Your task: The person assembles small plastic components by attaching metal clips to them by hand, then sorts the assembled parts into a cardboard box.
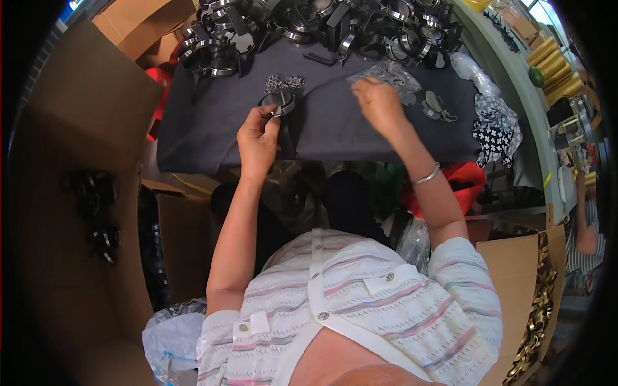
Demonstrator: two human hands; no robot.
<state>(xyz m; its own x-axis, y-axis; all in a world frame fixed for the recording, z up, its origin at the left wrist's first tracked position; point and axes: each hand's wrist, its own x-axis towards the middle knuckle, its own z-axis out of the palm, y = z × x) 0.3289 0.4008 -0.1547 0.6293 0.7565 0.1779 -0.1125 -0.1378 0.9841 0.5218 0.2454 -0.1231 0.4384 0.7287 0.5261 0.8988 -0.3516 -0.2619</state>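
Between its thumb and fingers, my left hand (pixel 257 138) grips a round black piece with a silver metal rim (pixel 279 101), held over the dark cloth. A black band-like part shows below it. To the right, my right hand (pixel 381 106) is raised with its fingers drawn together. Whatever they hold, if anything, is too small to make out. Its fingertips are close to a clear plastic bag (pixel 400 76) of small parts. Just beyond the held piece lies a small heap of silvery metal parts (pixel 284 82). Flat pale pieces (pixel 435 106) lie right of my right hand.
Many similar black and silver pieces (pixel 302 29) are piled along the table's far side. Dark cloth (pixel 222 122) covers the table. A tall cardboard box (pixel 84 116) stands at left. Another box (pixel 515 270) at right has gold bands. Crumpled patterned fabric (pixel 496 132) sits at the table's right edge.
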